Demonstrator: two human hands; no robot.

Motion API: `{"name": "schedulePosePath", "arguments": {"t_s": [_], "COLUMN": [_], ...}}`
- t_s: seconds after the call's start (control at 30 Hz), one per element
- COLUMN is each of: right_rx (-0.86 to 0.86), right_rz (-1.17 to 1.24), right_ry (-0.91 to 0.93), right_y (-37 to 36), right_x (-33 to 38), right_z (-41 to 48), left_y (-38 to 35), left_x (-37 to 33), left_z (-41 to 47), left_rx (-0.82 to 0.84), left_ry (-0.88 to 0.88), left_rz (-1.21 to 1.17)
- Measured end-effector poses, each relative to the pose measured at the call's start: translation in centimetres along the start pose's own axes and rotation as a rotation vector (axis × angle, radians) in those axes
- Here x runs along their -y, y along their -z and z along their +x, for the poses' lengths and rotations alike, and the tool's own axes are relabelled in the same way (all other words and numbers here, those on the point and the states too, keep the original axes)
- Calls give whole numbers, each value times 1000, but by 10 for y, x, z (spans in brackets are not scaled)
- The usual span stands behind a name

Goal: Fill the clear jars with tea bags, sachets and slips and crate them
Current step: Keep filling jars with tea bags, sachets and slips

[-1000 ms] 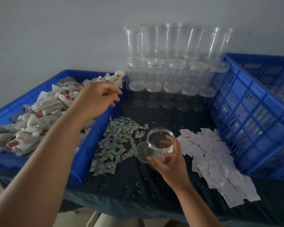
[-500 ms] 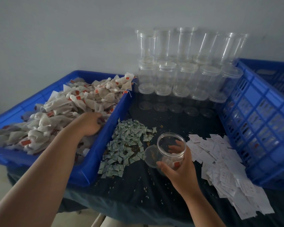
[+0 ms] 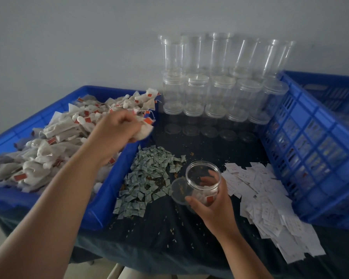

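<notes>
looking soft and nearly weightless, the tea bag point(image 3: 145, 130) seemed best pinched by its paper body. the left hand point(image 3: 117, 133) was curled tight round it, well up and left of the jar point(image 3: 199, 171); the right hand point(image 3: 214, 206) wrapped that light, slick jar, sachets point(image 3: 149, 178) lying just to its left.

- One wide-angle camera only, worn on the person's head.
- It faces forward and down, close over the near edge of a dark table point(image 3: 169, 238).
- A pale wall point(image 3: 69, 37) rises behind the table.
</notes>
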State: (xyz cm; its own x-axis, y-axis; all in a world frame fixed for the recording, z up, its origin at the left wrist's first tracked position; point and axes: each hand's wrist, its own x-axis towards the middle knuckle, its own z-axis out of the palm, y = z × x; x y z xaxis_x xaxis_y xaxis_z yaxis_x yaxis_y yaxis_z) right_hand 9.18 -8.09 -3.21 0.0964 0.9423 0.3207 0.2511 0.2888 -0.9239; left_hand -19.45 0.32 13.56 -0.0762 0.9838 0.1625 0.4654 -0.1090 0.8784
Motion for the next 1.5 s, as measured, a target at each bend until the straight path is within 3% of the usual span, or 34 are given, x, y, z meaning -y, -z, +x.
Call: {"name": "schedulePosePath", "arguments": {"t_s": [0.13, 0.23, 0.4, 0.6, 0.73, 0.9, 1.0, 1.13, 1.2, 1.27, 1.37, 1.5], "right_rx": [1, 0, 13, -4, -4, -7, 7, 21, 12, 9, 9, 2], "right_rz": [3, -2, 34, 29, 25, 32, 44, 44, 6, -5, -3, 5], "right_ry": [-7, -12, -40, -31, -11, -36, -27, -28, -13, 2, 24, 43], "right_y": [-1, -1, 0, 1, 0, 0, 0, 1, 2, 3, 3, 4], "right_x": [0, 1, -1, -3, -1, -1, -6, -12, -9, -5, -1, -1], "right_z": [0, -1, 0, 0, 1, 0, 0, 0, -1, -1, 0, -2], "left_y": [-56, -97, -128, -116, -113, -118, -118, -118, -113, -97, -52, 7], "left_x": [-43, -45, -26, -27, -31, -39, -41, -50, -54, -57, -52, -12], "left_z": [-36, -47, -51, -43, -46, -49, -51, -56, -56, -50, -29, 9], "left_rx": [193, 229, 275, 373, 277, 401, 378, 702, 808, 684, 305, 105], "left_ry": [-246, -329, -342, -247, -256, -357, -345, -375, -361, -356, -351, -168], "left_rz": [191, 319, 376, 209, 167, 444, 456, 734, 715, 582, 419, 557]}}
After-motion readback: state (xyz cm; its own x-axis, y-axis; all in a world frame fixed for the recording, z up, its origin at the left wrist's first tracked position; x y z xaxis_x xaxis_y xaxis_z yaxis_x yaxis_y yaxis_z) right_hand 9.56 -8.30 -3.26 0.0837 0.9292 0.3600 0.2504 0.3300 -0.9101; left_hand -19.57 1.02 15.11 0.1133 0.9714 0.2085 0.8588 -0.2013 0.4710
